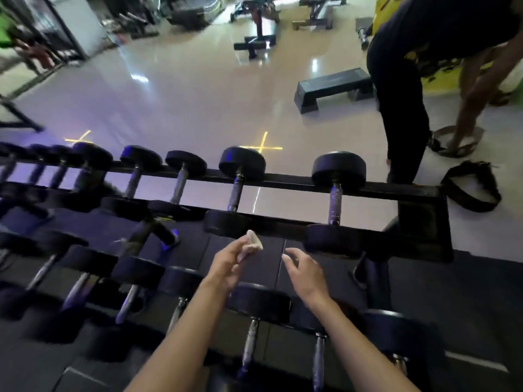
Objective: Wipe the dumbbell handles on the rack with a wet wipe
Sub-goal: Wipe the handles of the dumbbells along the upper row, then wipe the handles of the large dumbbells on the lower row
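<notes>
Your two bare forearms reach forward over a black dumbbell rack (418,193) in a gym. Your left hand (226,264) pinches a small folded white wipe (252,243) between thumb and fingertips, holding it up in the air just short of the rack's upper rail, not touching any dumbbell. Your right hand (304,271) hovers just beside it with the fingers loosely spread and curled, holding nothing. The upper tier carries a row of black round-headed dumbbells with metal handles; one handle (236,193) sits just beyond the wipe, and another handle (334,203) lies near the rack's right end. More dumbbells run toward the left end, where they blur. On the lower tier, closer to you, a dumbbell (259,301) lies directly beneath your wrists, with others on either side of it. Beyond the rack, the pale glossy floor (184,94) shows yellow cross marks. A black step platform (332,87) stands on the floor towards the right. At the far right a second person (402,80) in dark clothes bends down, one hand reaching to something on the floor that is too blurred to make out. A dark strap (471,188) lies on the floor past the rack's right end. Benches (257,26) stand in the background.
</notes>
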